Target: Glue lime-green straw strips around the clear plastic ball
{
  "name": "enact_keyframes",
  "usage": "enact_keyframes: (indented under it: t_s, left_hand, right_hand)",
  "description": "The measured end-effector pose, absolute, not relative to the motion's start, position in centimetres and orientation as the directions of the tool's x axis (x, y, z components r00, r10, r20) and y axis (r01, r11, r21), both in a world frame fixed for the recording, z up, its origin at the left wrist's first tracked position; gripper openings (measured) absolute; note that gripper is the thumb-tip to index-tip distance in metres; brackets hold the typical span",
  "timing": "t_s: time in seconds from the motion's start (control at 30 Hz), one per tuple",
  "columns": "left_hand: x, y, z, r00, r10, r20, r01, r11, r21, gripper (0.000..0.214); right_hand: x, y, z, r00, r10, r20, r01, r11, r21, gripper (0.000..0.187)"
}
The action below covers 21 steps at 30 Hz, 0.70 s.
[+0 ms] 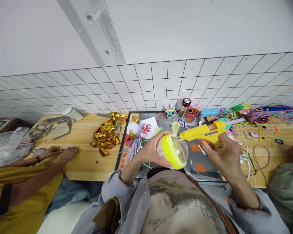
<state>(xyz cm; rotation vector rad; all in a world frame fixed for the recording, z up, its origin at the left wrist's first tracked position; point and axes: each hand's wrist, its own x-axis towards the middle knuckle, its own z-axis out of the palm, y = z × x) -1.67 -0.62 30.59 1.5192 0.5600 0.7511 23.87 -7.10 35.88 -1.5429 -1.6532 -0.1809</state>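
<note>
My left hand (152,149) is wrapped round a clear ball (183,151) with a band of bright yellow fuzzy strips (172,152) about its middle. A pale yellow ear-shaped piece (175,128) sticks up from the ball's top. In my right hand (222,152) is a yellow hot glue gun (202,131), a glue stick (235,122) poking out of its back end. The gun's nozzle lies at the top of the ball, beside the ear-shaped piece; I cannot tell whether it touches.
A dark mat (195,162) lies under my hands. Behind it stand a flask (185,106) and decorated balls (170,111). Gold foil (107,133) and pipe cleaners (135,146) lie to the left, a cable (261,156) to the right. Other people's hands (68,152) rest at the left.
</note>
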Motion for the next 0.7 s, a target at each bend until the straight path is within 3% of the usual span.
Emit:
enact_keyframes:
  t_s: [0.47,0.7]
  left_hand:
    - [-1.60,-0.84,31.03,0.660,0.746,0.093,-0.070,-0.062,0.996,0.105]
    - [-1.59,-0.98,30.75,0.660,0.746,0.089,-0.069,-0.058,0.996,0.107]
  right_hand:
    - [24.01,-7.17,35.76,0.059,0.739,0.671,0.883,0.275,-0.381,0.023]
    - [23.99,-7.13,35.85,0.082,0.747,0.660,0.866,0.274,-0.418,0.026]
